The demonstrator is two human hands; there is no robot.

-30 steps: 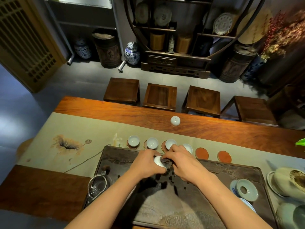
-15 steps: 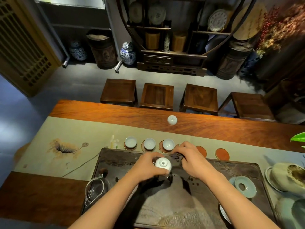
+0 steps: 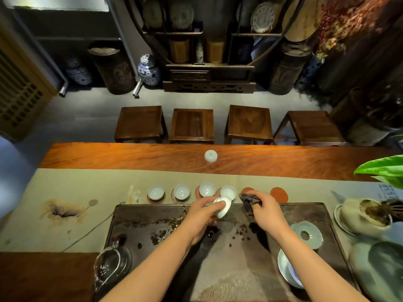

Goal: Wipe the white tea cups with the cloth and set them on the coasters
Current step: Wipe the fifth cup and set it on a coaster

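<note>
The left hand (image 3: 201, 211) grips a white tea cup (image 3: 222, 206), tipped on its side, over the far edge of the dark tea tray (image 3: 152, 216). The right hand (image 3: 265, 209) clutches a dark cloth (image 3: 248, 202) just right of it, apart from the cup. Beyond the tray, 4 cups (image 3: 206, 189) sit on coasters in a row; 2 orange coasters (image 3: 279, 194) at the right end are bare.

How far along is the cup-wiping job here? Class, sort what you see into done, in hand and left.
Done: four white porcelain tea cups stand in a row on round coasters.
In hand: the left hand holds a fifth white cup, tilted, over the dark wooden tea tray; the right hand grips the dark cloth apart from it.
Left: two bare orange round coasters await cups.
</note>
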